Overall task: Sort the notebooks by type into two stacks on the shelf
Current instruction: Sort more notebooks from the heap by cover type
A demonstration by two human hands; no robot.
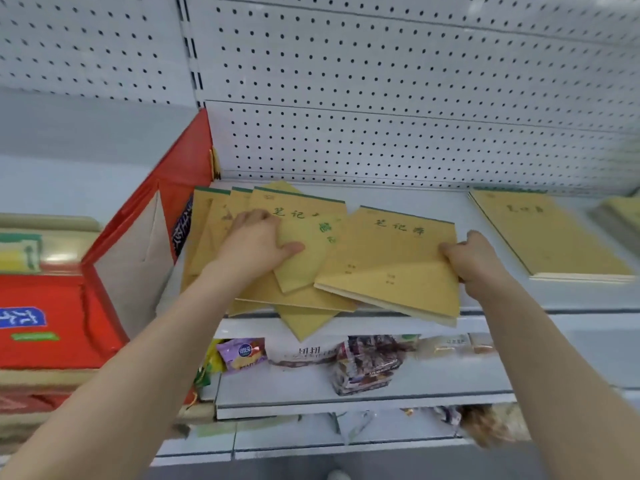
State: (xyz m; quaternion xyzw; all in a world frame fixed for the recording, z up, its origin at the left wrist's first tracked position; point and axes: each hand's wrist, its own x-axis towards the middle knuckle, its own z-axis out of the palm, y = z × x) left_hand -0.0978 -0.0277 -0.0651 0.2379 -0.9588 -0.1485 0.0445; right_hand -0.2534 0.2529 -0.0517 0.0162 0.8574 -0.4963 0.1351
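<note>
Several tan notebooks with green spines lie in a loose, overlapping pile (304, 292) at the left of the white shelf (519, 299). My left hand (254, 242) presses flat on the pile, thumb on a thin tilted notebook (308, 258). My right hand (476, 256) grips the right edge of a thicker notebook (391, 261) with green characters, which sits tilted over the shelf's front edge. A neat stack of thick notebooks (547, 237) lies further right. Another tan stack (620, 213) shows blurred at the far right.
A red gift box (149, 216) stands against the pile's left side, with more red boxes (45, 317) lower left. Pegboard (381, 98) backs the shelf. Snack packets (363, 365) lie on the shelf below.
</note>
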